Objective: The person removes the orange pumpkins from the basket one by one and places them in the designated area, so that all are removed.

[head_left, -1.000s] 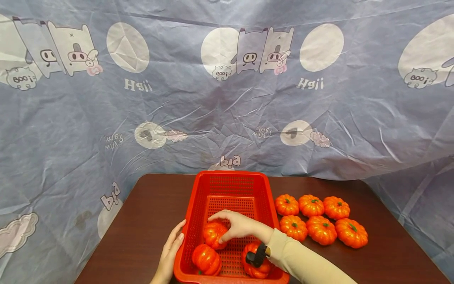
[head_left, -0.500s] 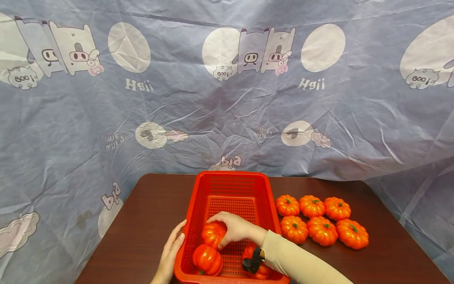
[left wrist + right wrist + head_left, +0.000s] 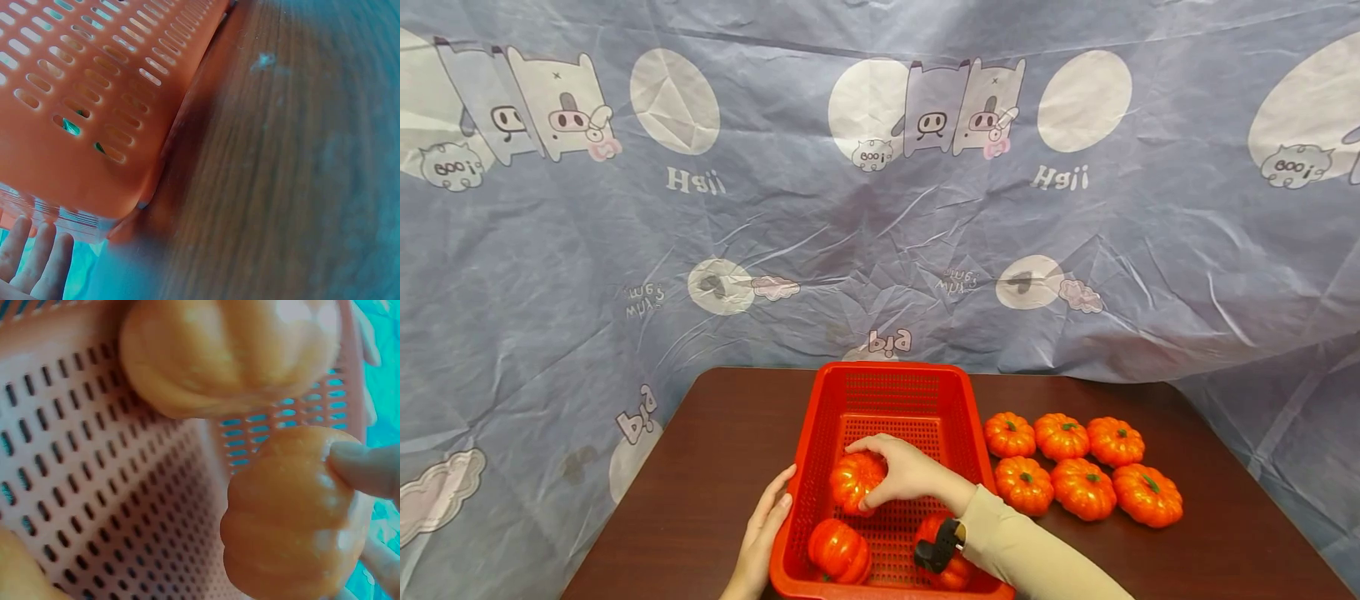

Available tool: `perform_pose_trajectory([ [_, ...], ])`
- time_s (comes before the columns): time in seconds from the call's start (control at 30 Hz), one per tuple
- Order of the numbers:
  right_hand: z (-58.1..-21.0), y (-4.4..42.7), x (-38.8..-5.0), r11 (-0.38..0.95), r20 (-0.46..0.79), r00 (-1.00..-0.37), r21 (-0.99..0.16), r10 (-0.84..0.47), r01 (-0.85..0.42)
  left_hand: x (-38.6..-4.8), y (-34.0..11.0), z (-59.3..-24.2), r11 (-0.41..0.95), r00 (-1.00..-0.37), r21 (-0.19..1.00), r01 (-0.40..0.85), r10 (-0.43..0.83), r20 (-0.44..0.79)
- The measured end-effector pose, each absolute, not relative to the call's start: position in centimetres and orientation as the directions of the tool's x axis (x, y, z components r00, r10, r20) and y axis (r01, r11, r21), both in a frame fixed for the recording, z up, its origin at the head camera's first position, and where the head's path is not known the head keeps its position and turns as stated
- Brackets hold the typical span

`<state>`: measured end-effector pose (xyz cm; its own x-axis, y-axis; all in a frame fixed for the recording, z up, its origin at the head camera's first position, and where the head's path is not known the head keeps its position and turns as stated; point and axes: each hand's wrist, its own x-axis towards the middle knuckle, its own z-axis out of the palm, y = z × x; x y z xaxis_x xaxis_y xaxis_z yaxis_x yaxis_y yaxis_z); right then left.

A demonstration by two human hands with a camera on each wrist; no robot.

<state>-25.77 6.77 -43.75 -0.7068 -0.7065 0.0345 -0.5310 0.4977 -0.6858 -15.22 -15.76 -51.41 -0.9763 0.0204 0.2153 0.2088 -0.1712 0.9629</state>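
In the head view my right hand point(image 3: 902, 473) grips a small orange pumpkin point(image 3: 855, 483) inside the red plastic basket point(image 3: 977, 433). Thumb and fingers curl round its sides; the right wrist view shows the thumb point(image 3: 369, 469) pressed on the held pumpkin point(image 3: 287, 519). Nearer me, two more pumpkins sit in the basket: one at the left corner point(image 3: 839, 552), and one at the right point(image 3: 951, 573), partly hidden by my wrist and a black strap. My left hand point(image 3: 760, 533) rests against the basket's left side, its fingers point(image 3: 44, 253) fairly straight.
Several orange pumpkins point(image 3: 1082, 489) with green stems stand in two rows on the dark brown table point(image 3: 685, 492), right of the basket. A grey-blue printed cloth point(image 3: 880, 225) hangs behind and beside the table.
The gripped pumpkin shifts slightly left, then away from me with my right hand, parting from the near-left pumpkin. My left hand keeps its place on the basket.
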Motion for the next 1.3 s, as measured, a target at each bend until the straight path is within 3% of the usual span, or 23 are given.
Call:
perform_pose_trajectory([
  [0.43, -41.8, 7.3, -25.8, 0.443, 0.113, -0.759, -0.753, -0.642, -0.487, -15.2, -15.8, -51.6, -0.186, -0.972, 0.956, 0.227, 0.025, 0.236],
  [0.83, -39.1, 8.5, -25.8, 0.337, 0.116, -0.805, -0.866, -0.582, -0.369, -15.2, -15.8, -51.5, -0.19, -0.969, 0.953, 0.234, 0.034, 0.245],
  [1.3, -36.8, 11.2, -24.8, 0.27, 0.185, -0.865, -0.902, -0.466, -0.338, -15.3, -15.8, -51.5, -0.178, -0.973, 0.959, 0.221, 0.029, 0.23],
])
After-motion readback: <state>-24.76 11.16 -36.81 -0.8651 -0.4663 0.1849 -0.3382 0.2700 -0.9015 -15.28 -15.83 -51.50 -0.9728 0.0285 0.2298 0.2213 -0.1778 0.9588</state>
